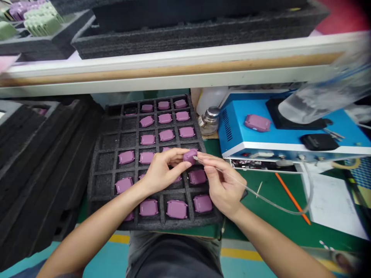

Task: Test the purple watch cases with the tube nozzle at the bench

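Case (190, 156): purple, between both hands
Left hand (162, 172): closed, pinching the case
Right hand (223, 185): closed on a thin tube (261, 197), tip just beside the case

Purple plastic cases (177, 209) in black foam tray (98, 185), square grid; blue machine (232, 131); green mat (266, 227).

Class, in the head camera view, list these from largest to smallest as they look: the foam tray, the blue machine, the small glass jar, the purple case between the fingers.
1. Foam tray
2. Blue machine
3. Small glass jar and purple case: these look alike in size, so they stay unranked.
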Demonstrator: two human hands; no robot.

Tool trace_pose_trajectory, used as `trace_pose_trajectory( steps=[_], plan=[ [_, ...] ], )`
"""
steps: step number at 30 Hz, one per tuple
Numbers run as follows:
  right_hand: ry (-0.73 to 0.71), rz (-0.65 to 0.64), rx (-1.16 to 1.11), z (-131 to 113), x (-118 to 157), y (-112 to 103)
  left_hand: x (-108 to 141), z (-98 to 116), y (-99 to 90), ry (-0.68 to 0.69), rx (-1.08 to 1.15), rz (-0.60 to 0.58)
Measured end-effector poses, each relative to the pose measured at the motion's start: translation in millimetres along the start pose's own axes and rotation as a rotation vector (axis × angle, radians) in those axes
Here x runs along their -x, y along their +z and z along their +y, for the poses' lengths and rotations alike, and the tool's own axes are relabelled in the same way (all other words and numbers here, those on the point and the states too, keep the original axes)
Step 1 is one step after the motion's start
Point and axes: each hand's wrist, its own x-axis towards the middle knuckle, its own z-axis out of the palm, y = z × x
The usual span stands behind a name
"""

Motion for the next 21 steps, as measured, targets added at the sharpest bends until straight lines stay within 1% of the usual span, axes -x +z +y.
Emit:
trace_pose_trajectory(
  steps=[21],
  plan=[
    [-0.004,-0.002,0.017,-0.5,-2.6,0.7,-0.7,-0.1,-0.9,0.052,-0.055,0.013]
  ],
)
